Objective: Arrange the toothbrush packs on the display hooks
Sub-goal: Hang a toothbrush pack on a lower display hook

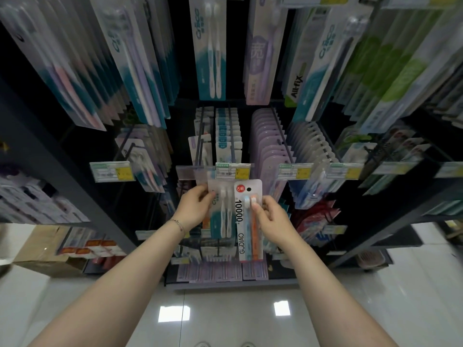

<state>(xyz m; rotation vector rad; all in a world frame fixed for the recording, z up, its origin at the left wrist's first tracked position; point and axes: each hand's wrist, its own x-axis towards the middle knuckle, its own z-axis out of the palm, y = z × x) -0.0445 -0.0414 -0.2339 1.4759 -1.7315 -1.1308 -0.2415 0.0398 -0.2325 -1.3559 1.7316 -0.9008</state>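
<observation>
Two hands are up in front of a dark shop rack full of toothbrushes. The left hand [195,206] is near the middle of the view. Its fingers and thumb are curled on the left edge of a teal toothbrush pack [222,216] and pinch it. A thin bracelet [178,225] sits on that wrist.

At 3 o'clock from it, the right hand [273,220] pinches the right edge of a white toothbrush pack [241,221]. This pack says "10000" and "GUDIAO" and has one blue brush and one orange brush inside. The two packs stand upright, side by side. The white one lies a little over the teal one.

At 12 o'clock from the packs, just above them, is a price tag [233,170] with a yellow patch. Behind the tag a row of teal packs [226,128] hangs one behind the other. At 2 o'clock from the hands a long row of purple packs [265,144] hangs on a dark metal hook [282,134]. Next to them, farther toward 3 o'clock, is a row of clear packs [310,144].

High up at 1 o'clock hangs an All-fix pack [298,86]. Some red packs [313,216] sit at 3 o'clock from the right hand. A cardboard box [47,249] stands at 8 o'clock on the shiny white floor [225,321].
</observation>
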